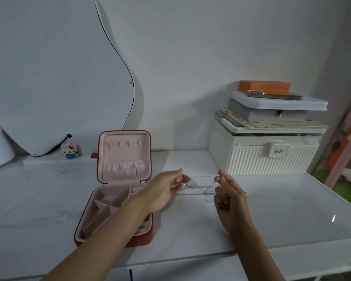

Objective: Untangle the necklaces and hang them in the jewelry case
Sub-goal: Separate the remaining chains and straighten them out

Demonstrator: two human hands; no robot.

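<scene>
- A glossy white table (pixel 272 209) against a pale wall carries everything; the landmark is the red jewelry case (pixel 118 191), standing open with its pink-lined lid upright.
- Behind the case leans a curved mirror (pixel 59 78), with a small toy figure (pixel 70 151) at its foot. Well to the right of the case stands a ribbed white box (pixel 261 159) stacked with a grey box (pixel 278 108), a phone (pixel 272 95) and an orange block (pixel 263 86).
- The necklaces (pixel 199 187) hang in the air just right of the case, stretched between both hands above the table.
- The left hand (pixel 166 189), reaching over the case's right edge, pinches one end with curled fingers (pixel 180 173); the right hand (pixel 229 191), further right, pinches the other end the same way.
- At least 2 fine chains seem to run across, with a loose knot nearer the right hand; how they cross is too fine to read.
- The step looks like teasing the strands apart. Doing it well probably means slackening instead of pulling tight, since tension would lock the knot, then working 1 strand out at a time.
- The hooks (pixel 126 144) inside the lid appear bare, so hanging has not begun.
</scene>
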